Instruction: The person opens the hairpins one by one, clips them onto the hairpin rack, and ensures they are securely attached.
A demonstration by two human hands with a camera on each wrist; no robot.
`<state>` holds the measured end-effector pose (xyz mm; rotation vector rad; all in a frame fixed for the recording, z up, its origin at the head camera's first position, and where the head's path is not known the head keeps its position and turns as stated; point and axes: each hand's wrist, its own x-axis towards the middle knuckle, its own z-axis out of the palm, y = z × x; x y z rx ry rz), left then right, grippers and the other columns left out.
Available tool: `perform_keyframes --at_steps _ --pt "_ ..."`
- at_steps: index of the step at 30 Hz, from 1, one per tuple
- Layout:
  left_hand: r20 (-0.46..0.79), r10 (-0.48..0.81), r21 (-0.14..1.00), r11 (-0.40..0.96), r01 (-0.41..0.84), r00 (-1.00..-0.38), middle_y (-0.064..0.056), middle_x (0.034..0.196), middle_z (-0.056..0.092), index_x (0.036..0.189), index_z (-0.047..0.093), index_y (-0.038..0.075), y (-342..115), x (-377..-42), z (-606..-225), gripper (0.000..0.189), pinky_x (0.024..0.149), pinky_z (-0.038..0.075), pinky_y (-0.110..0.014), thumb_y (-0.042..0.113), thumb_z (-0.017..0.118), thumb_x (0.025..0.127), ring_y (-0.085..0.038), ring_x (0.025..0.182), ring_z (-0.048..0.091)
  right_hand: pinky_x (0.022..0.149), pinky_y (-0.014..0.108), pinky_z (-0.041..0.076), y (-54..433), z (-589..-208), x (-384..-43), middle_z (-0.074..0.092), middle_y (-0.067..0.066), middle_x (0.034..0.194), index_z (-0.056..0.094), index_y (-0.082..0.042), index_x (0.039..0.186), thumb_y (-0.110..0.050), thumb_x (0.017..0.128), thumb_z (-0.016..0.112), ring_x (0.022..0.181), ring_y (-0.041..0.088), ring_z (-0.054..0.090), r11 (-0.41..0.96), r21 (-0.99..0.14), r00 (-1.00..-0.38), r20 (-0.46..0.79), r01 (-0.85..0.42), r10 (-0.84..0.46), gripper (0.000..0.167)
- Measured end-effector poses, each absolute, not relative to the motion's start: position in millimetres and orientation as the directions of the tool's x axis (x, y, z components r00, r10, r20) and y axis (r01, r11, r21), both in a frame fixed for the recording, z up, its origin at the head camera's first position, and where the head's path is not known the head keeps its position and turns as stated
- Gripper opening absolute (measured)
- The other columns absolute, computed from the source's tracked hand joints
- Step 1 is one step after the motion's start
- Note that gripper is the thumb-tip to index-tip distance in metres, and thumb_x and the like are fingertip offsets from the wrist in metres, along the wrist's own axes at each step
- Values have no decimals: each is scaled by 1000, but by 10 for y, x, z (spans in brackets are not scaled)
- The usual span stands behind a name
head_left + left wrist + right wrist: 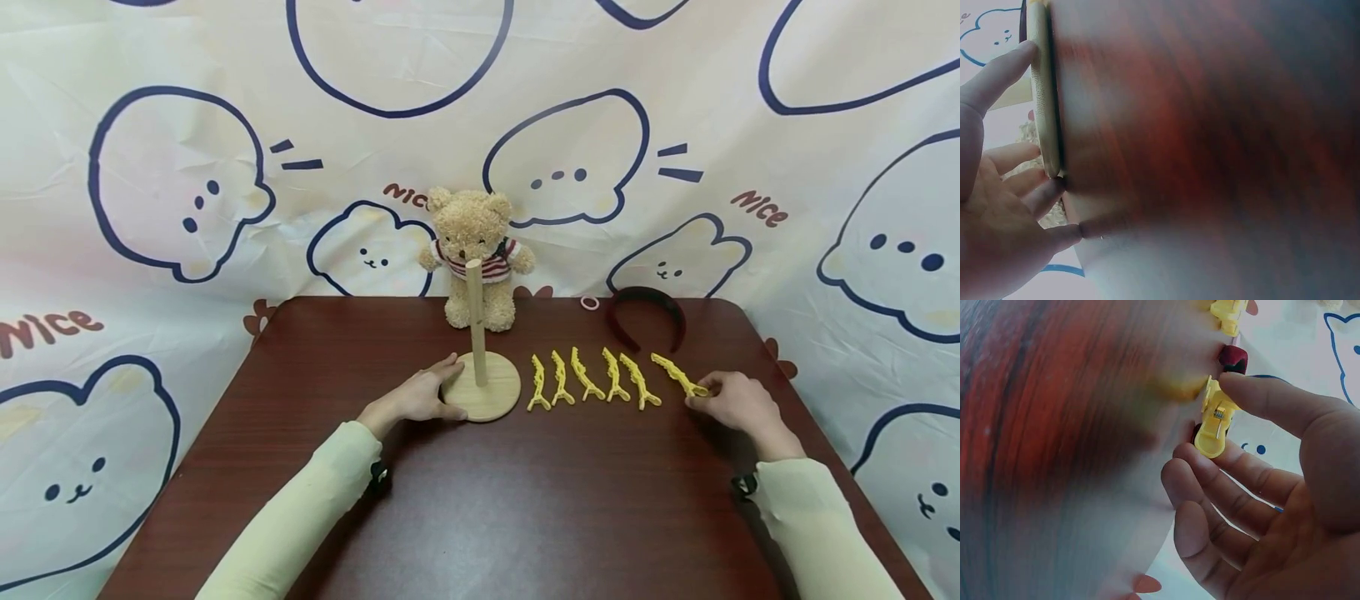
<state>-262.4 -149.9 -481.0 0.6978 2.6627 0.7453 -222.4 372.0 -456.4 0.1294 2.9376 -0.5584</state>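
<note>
My left hand [416, 396] holds the round base of a wooden stand [495, 404] by its left edge. An upright dowel rises from the base. In the left wrist view the thumb touches one part of the base's rim [1047, 112] and the fingers another. At the right, my right hand [738, 408] pinches the handle end of a yellow alligator hair clip [672, 371] between thumb and fingers; its spring shows in the right wrist view. Several similar yellow hair clips [611, 375] lie in a row between the stand and that clip.
A teddy bear [476, 221] in a striped shirt stands behind the stand at the table's back edge. Toward the back right lie a dark red headband [647, 296] and a small pink ring [590, 303]. A printed cloth hangs behind the dark wooden table [480, 517].
</note>
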Motion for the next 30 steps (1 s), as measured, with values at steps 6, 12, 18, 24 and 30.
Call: perform_keyframes --at_steps 6,12,18,24,30 --pt "-145 520 556 747 365 -842 -17 167 18 156 33 4 -1508 -2628 -4811 93 119 21 -63 40 80 84 -36 153 23 60 41 48 3736 -4530 -2207 70 22 103 67 1 117 -40 87 72 83 32 62 925 -368 -993 -99 97 65 51" --pt "-150 521 543 754 370 -840 -18 167 18 156 31 4 -1506 -2638 -4818 95 119 22 -63 41 80 84 -36 152 24 58 37 46 3715 -4481 -2195 71 22 101 67 1 117 -37 88 70 81 31 62 925 -372 -997 -33 75 68 48" --pt "-153 519 537 758 370 -841 -19 167 17 156 30 4 -1498 -2635 -4807 96 119 22 -64 42 80 83 -36 152 24 59 38 46 3629 -4399 -2180 71 22 102 66 1 118 -36 89 70 82 31 63 926 -376 -998 24 45 58 47" --pt "-151 520 543 754 369 -841 -19 167 17 157 30 3 -1504 -2630 -4801 97 118 21 -66 41 80 83 -38 152 24 64 42 47 3503 -4333 -2168 71 22 106 66 -1 120 -38 90 70 88 33 64 924 -382 -999 35 24 41 47" --pt "-165 516 545 758 358 -840 -17 167 16 157 29 5 -1497 -2632 -4800 96 120 21 -63 41 80 84 -36 153 23 65 39 46 3367 -4286 -2165 72 18 105 67 -5 119 -40 90 71 89 30 65 922 -386 -999 54 -17 4 46"
